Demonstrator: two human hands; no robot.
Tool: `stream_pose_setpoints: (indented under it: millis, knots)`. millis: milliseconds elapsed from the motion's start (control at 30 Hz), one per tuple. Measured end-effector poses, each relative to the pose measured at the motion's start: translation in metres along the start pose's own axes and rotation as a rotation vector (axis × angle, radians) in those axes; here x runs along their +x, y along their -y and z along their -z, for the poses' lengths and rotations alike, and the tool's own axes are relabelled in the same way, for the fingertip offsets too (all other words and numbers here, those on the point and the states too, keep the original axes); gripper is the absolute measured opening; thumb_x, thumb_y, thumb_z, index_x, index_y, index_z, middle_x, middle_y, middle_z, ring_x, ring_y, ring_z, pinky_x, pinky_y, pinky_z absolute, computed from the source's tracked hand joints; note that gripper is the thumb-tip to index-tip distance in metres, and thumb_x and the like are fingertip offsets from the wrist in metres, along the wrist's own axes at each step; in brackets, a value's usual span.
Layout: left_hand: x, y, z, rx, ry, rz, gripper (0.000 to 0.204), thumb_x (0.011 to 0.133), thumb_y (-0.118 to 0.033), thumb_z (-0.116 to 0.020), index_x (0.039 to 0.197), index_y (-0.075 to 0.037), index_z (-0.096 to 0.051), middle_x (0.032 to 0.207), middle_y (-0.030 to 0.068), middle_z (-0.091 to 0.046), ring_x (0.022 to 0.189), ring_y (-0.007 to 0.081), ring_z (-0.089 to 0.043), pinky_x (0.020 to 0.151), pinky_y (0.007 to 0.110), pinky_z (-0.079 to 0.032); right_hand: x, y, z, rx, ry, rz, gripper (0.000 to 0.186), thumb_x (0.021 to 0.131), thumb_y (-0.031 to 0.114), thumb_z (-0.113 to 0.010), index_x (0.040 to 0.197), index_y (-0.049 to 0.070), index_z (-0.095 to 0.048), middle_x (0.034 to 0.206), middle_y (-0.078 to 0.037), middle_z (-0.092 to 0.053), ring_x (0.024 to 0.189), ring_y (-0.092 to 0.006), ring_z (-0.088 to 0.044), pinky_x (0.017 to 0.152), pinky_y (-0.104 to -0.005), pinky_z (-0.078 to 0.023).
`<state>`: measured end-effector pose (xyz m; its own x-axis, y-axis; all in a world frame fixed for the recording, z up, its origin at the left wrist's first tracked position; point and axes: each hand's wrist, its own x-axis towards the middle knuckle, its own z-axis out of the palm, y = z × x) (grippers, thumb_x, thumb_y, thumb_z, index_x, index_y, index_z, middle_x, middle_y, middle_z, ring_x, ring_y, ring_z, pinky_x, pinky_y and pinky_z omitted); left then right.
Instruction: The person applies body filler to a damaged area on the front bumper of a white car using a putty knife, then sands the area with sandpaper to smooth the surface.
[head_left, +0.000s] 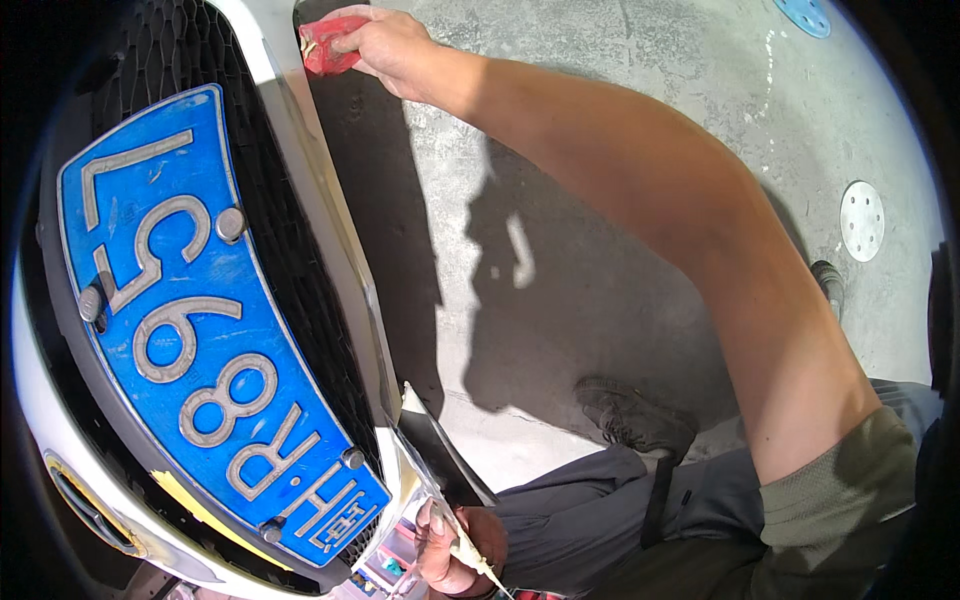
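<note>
The right hand (395,52), far off, pinches a red pad (334,46) smeared with pale paste, its smeared end pointing left to the smooth white bumper (266,55). Well apart and near, the left hand (440,555) curls around a thin cream-coated strip (465,551), slanting far-left to near-right, beside a curved blue metal plate (150,258).

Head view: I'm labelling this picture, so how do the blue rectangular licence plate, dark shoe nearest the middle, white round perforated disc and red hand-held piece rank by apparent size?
1. Blue licence plate
2. Dark shoe
3. White perforated disc and red hand-held piece: too alike to rank.
</note>
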<state>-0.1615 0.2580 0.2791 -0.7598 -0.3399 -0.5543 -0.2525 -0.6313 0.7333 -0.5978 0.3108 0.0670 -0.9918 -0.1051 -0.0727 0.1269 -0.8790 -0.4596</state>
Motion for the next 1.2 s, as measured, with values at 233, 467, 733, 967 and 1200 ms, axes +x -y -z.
stream_pose_setpoints:
  millis: [233, 467, 733, 967, 1200]
  knots:
    - [0.0, 0.0, -0.001, -0.01, 0.029, 0.065, 0.013, 0.094, -0.002, -0.062, 0.094, 0.011, -0.061, 0.143, 0.0186, -0.061, 0.049, 0.0118, -0.052, 0.033, 0.022, -0.042, -0.089, -0.04, 0.012, 0.04, 0.194, -0.116, 0.027, 0.094, -0.011, -0.054, 0.114, -0.002, -0.07, 0.111, -0.016, -0.074, 0.103, -0.0232, -0.071, 0.097, -0.0349, -0.055]
    - [0.007, -0.004, 0.018, -0.037, 0.129, 0.083, 0.038, 0.099, -0.006, -0.059, 0.135, 0.007, -0.058, 0.138, 0.0202, -0.064, 0.047, 0.0123, -0.051, 0.035, 0.024, -0.046, -0.205, -0.076, 0.022, -0.164, 0.376, -0.368, 0.024, 0.093, -0.004, -0.057, 0.114, 0.001, -0.068, 0.111, -0.015, -0.077, 0.11, -0.0214, -0.072, 0.102, -0.0322, -0.051]
    - [0.0, -0.013, 0.015, -0.115, 0.122, 0.221, 0.027, 0.099, -0.008, -0.06, 0.125, -0.001, -0.065, 0.136, 0.0192, -0.065, 0.045, 0.0136, -0.046, 0.036, 0.03, -0.042, -0.084, -0.035, 0.033, -0.617, 0.104, 0.03, 0.027, 0.092, 0.007, -0.064, 0.117, 0.006, -0.073, 0.106, -0.012, -0.078, 0.099, -0.0207, -0.074, 0.086, -0.0352, -0.057]
    - [0.0, -0.005, -0.002, 0.166, 0.111, 0.028, 0.024, 0.098, -0.015, -0.066, 0.091, 0.005, -0.055, 0.123, 0.0132, -0.065, 0.045, 0.0071, -0.045, 0.035, 0.02, -0.035, -0.003, 0.006, -0.006, -0.983, 0.011, 0.182, 0.034, 0.094, 0.012, -0.06, 0.125, 0.018, -0.073, 0.117, -0.012, -0.075, 0.111, -0.0313, -0.07, 0.096, -0.0402, -0.055]
    - [-0.005, -0.008, -0.003, 0.052, 0.004, 0.177, 0.03, 0.101, -0.022, -0.063, 0.12, 0.0, -0.056, 0.063, 0.0046, -0.053, 0.041, 0.0089, -0.04, 0.036, 0.022, -0.035, -0.001, -0.008, -0.009, -0.921, 0.071, 0.287, 0.031, 0.094, 0.006, -0.059, 0.117, 0.017, -0.076, 0.118, -0.012, -0.075, 0.111, -0.0305, -0.07, 0.096, -0.04, -0.055]
